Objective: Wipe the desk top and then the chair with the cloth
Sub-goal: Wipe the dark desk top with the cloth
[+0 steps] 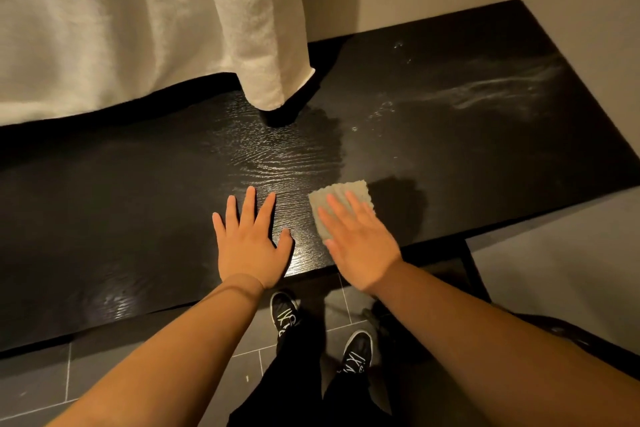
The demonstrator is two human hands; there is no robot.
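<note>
cloth point(349, 191): pale grey, folded, flat on the dark wood-grain worktop point(138, 204), near its front edge. right hand point(360, 243): grip wide, straight fingers pressing the cloth. left hand point(247, 243): grip wide, palm flat on the worktop just beside. pale smears point(502, 87) toward the far right end. cream curtain point(138, 28) hanging behind. black shoes point(284, 312) on grey floor tiles point(34, 385).

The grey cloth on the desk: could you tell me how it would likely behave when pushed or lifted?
Probably floppy: the cloth ripples at its edge beside the right hand pressing it flat. It likely glides easily, since the desk top looks smooth and glossy. Thin, so probably light.
</note>
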